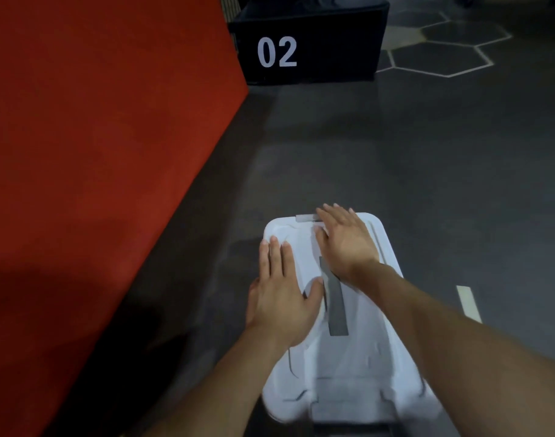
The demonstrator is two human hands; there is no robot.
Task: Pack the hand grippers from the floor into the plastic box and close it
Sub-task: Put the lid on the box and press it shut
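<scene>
A white plastic box stands on the dark floor in front of me with its lid on top. A strip of grey tape runs along the middle of the lid, and another grey piece sits at the far edge. My left hand lies flat on the lid's left side with straight fingers. My right hand lies flat near the lid's far end, fingers straight, covering part of the tape. No hand grippers are visible; the lid hides the inside of the box.
A large red mat fills the left side. A black bin marked "02" stands at the back. A short white tape mark lies on the floor right of the box. Hexagon lines mark the far floor.
</scene>
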